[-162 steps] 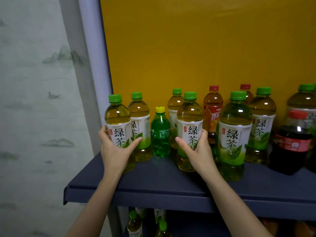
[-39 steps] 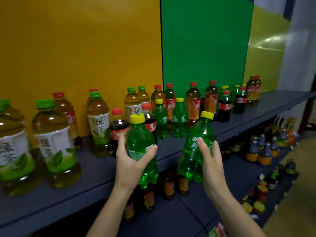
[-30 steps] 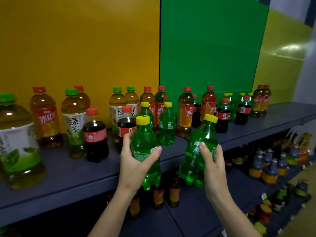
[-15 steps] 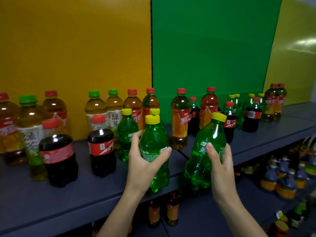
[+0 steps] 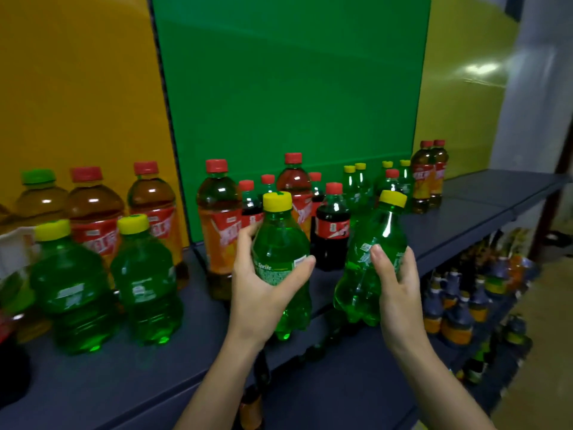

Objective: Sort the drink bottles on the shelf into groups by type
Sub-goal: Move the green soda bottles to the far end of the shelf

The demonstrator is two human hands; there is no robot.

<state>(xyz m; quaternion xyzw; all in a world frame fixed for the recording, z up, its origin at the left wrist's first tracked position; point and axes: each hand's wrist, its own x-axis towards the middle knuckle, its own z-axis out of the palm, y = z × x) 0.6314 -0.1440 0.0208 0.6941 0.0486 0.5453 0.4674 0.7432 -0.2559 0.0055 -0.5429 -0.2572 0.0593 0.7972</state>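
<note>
Green backing panel (image 5: 294, 88) fills more of the head view than a moment ago; over the shelf (image 5: 465, 218) edge my left hand (image 5: 263, 293) wraps one Sprite bottle (image 5: 279, 243), my right hand (image 5: 397, 287) a second Sprite bottle (image 5: 375, 243); the yellow-capped cluster (image 5: 356, 187) ahead looks like their group.

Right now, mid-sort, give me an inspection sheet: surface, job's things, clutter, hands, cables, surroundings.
Surface: dark blue shelf, bottles standing along it.
Job's things: left Sprite bottle upright and right Sprite bottle tilted, both in hand; two standing Sprite bottles at left; tea bottles and cola bottles mixed behind.
Clutter: nothing seen.
Hands: left hand grips one bottle; right hand grips the other.
Cables: nothing seen.
Surroundings: orange, green and yellow back panels; lower-shelf bottles below.
</note>
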